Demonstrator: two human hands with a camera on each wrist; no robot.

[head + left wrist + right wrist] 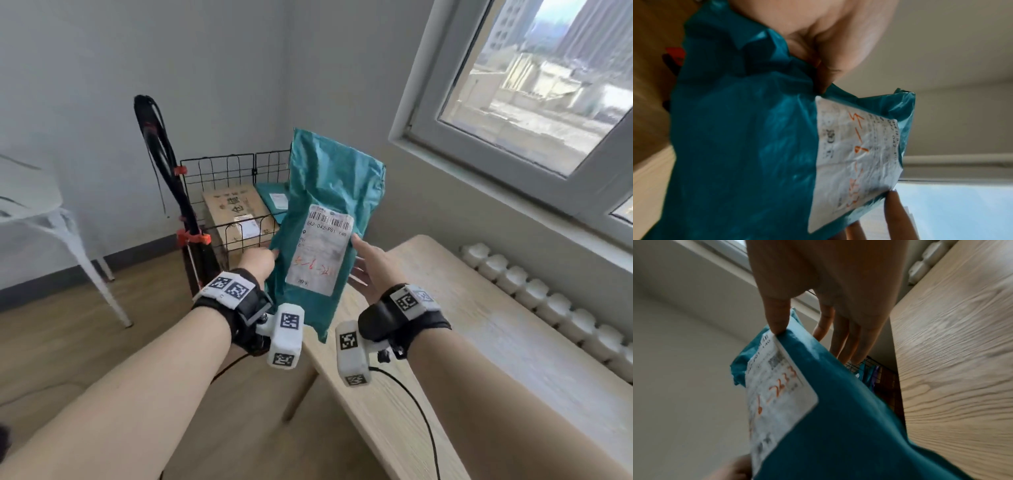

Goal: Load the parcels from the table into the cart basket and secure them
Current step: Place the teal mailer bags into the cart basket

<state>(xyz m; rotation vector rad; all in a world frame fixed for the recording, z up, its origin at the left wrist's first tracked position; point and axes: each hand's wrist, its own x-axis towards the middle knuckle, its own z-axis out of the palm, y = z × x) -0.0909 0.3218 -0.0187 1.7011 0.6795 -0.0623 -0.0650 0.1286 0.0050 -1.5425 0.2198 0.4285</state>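
A teal plastic parcel [329, 178] with a white shipping label [322, 250] stands upright in the air between my hands, above the table's near end. My left hand [263, 258] pinches its left edge; the left wrist view shows the parcel [735, 146] crumpled under the thumb [826, 71]. My right hand [368, 263] is at the right edge with the thumb [777, 324] touching the parcel [838, 418] beside the label and straight fingers [851, 344] behind it. Beyond stands the black wire cart basket [219, 171], holding a cardboard box [236, 212] and another teal parcel [274, 198].
The cart's black handle [161, 147] carries a looped black cord and red clips. The light wooden table [479, 342] runs along the right under a window, with a white radiator [548, 301] behind it. A white chair [51, 212] stands at the left on the wooden floor.
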